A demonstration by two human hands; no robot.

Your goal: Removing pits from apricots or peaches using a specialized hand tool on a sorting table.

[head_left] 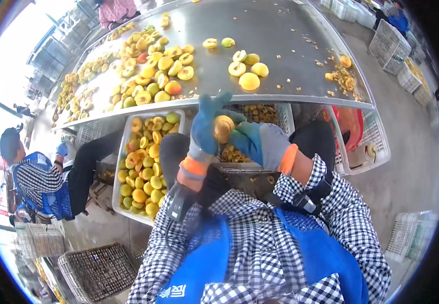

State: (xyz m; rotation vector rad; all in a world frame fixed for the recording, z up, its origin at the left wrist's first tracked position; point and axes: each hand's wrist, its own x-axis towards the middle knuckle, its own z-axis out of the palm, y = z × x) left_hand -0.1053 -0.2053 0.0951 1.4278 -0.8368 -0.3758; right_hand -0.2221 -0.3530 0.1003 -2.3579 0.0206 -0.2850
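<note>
Both my hands wear blue-grey gloves with orange cuffs and meet just past the near edge of a metal table [280,45]. My left hand [204,124], slightly blurred, has some fingers stretched upward while it holds a brownish-yellow fruit half [223,128], perhaps peach, against its thumb side. Fingers of my right hand [262,142] are curled close against the fruit; whatever they grip is hidden. Below them, a white crate [289,121] contains brown pits or scraps. Ahead on the tabletop lie a few yellow fruits [249,81], some cut open.
A large fruit pile [151,76] covers the table's left part; scraps [345,80] lie at its right. A fruit-filled white crate [133,216] stands by my left leg. Another crate [379,147] with red lining is at right. A co-worker [42,177] sits at left.
</note>
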